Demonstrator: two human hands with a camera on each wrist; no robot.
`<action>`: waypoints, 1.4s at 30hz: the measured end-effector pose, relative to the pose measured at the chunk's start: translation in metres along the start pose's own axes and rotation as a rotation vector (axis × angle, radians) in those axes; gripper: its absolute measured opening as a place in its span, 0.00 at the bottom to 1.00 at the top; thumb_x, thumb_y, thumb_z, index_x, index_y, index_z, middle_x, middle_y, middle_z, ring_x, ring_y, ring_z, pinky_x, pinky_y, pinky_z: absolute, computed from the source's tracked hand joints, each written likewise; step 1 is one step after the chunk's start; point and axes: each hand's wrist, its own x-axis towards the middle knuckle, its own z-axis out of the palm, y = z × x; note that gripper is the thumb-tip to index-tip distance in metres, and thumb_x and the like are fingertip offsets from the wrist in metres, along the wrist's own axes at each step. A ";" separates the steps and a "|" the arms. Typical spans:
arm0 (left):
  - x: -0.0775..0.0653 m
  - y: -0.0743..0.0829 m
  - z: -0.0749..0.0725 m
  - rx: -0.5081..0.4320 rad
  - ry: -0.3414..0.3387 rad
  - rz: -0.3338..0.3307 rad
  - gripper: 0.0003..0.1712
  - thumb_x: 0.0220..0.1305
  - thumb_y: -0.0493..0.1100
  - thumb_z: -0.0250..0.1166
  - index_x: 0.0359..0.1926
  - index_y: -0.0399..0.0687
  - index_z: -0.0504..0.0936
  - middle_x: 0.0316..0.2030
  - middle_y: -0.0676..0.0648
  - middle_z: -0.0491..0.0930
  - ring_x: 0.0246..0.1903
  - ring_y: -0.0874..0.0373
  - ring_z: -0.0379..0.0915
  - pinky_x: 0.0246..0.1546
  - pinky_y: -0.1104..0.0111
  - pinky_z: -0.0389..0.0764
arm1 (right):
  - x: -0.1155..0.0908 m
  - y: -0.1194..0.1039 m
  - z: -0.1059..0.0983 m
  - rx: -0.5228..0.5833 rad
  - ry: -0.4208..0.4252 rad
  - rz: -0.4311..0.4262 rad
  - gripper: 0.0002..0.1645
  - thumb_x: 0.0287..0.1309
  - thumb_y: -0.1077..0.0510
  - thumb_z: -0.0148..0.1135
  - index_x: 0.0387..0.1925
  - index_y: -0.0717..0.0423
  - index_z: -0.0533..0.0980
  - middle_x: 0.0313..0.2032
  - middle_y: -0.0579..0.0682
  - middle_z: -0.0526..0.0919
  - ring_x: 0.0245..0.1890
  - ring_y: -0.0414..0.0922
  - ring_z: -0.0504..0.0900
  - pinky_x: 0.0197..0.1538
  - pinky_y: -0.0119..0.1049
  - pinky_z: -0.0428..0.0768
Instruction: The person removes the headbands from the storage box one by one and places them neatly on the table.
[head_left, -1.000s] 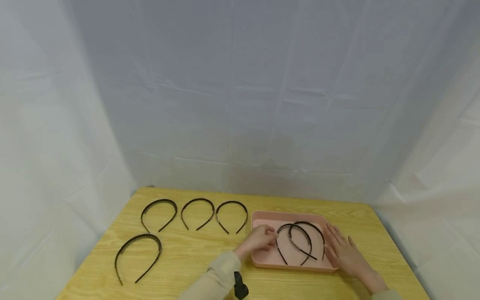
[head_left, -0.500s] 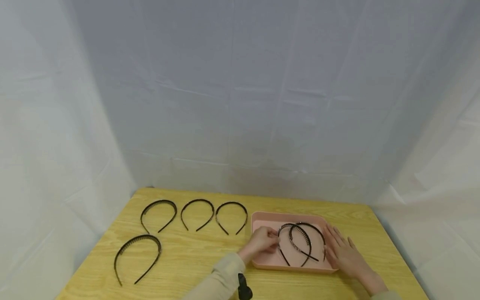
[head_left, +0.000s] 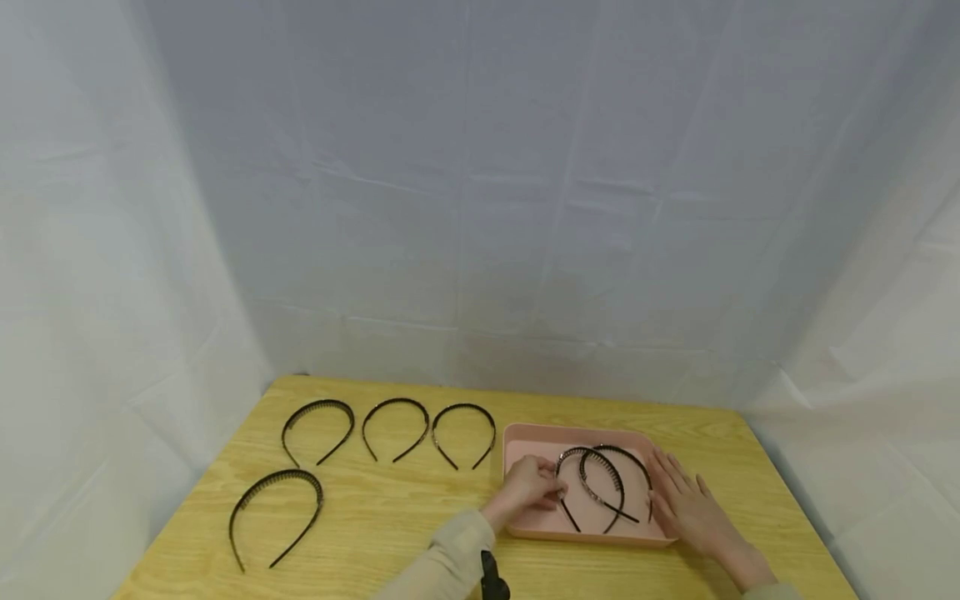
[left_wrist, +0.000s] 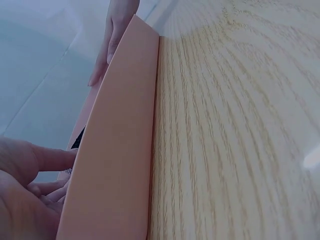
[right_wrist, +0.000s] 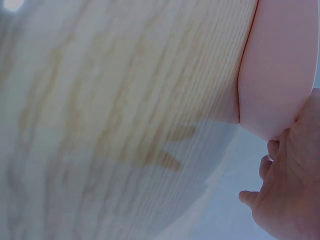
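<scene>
A pink tray [head_left: 534, 435] at the table's right holds two black headbands, overlapping. My left hand [head_left: 528, 483] reaches in over its left side and pinches the left leg of the toothed headband [head_left: 581, 450]. The other headband [head_left: 642, 469] lies to the right, partly crossed by the first. From the left wrist, the tray's wall [left_wrist: 115, 125] hides most of the held headband and some of my left fingers [left_wrist: 55, 159]. My right hand [head_left: 693, 510], fingers extended, rests against the tray's right side. In the right wrist view, the hand [right_wrist: 295, 185] touches the tray's outer wall [right_wrist: 280, 60].
Three black headbands, a left one [head_left: 321, 402], a middle one [head_left: 395, 399] and a right one [head_left: 462, 405], lie in a row left of the tray. Another headband [head_left: 279, 473] sits nearer the front left. White sheeting [head_left: 480, 250] stands behind the wooden table [head_left: 375, 533].
My left hand has moved slightly right to the toothed headband and taken its left leg between the fingers. That headband has shifted a little to the right. The right hand stays put.
</scene>
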 end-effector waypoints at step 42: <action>0.014 0.004 0.018 -0.191 0.167 0.241 0.22 0.71 0.30 0.61 0.64 0.27 0.72 0.42 0.32 0.85 0.39 0.39 0.86 0.40 0.52 0.89 | 0.001 -0.012 -0.014 0.028 -0.090 0.072 0.35 0.77 0.50 0.50 0.75 0.66 0.60 0.75 0.66 0.58 0.74 0.67 0.57 0.69 0.74 0.57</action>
